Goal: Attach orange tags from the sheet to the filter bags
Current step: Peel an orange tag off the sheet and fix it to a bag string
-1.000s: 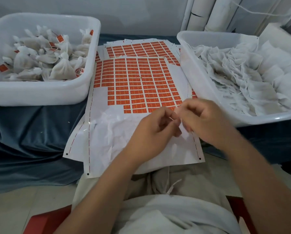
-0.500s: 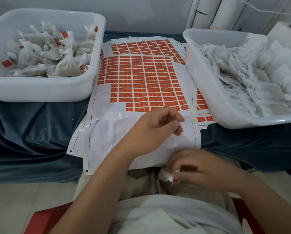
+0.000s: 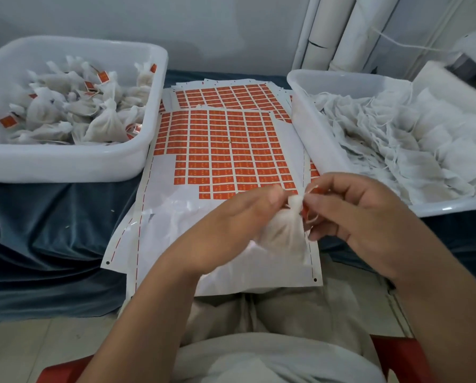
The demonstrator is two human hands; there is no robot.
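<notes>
Small hand-packing workshop, blue-draped tabletop point(image 3: 51, 230), left tub point(image 3: 65, 161) heaped with tied, tagged bags point(image 3: 104, 125), right tub point(image 3: 308, 111) full of flat filter bags point(image 3: 425, 150), tag sheets point(image 3: 223, 145) stacked between them, white rolls point(image 3: 325, 31) leaning on the wall point(image 3: 203, 29)

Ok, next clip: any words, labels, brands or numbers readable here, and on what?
No text can be read.
sheet of orange tags: tiny pale marks on each tag, too small to read.
bag tags in the left tub: blurred.
held tag in the right hand: mostly hidden.
</notes>
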